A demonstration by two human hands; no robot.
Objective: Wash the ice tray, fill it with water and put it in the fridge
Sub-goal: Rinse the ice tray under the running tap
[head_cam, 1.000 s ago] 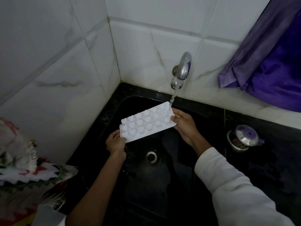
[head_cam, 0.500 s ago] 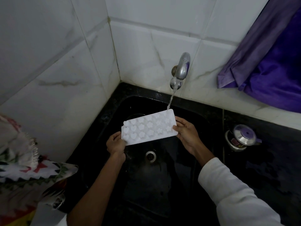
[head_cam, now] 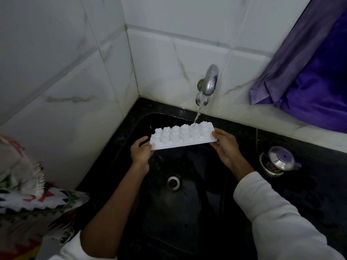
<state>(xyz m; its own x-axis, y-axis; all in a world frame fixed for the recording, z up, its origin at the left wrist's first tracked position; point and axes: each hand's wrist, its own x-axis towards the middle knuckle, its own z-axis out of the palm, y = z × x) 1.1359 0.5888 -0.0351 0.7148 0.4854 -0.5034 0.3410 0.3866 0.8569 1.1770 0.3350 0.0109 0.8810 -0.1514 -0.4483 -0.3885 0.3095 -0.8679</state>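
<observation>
Above sink (head_cam: pixel 187 218), ice tray (head_cam: pixel 183 138) under tap (head_cam: pixel 210 81) water, gripped both ends

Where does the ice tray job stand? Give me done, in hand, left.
Done: nothing finished that shows. In hand: washing; left hand and right hand hold the ice tray over the sink, water from the tap hitting its far edge, bumps facing up. Left: finish rinsing, fill the cells, carry it to the fridge, not in view.

The white ice tray (head_cam: pixel 183 136) is bumpy underside up beneath the running tap (head_cam: pixel 209 81).
</observation>
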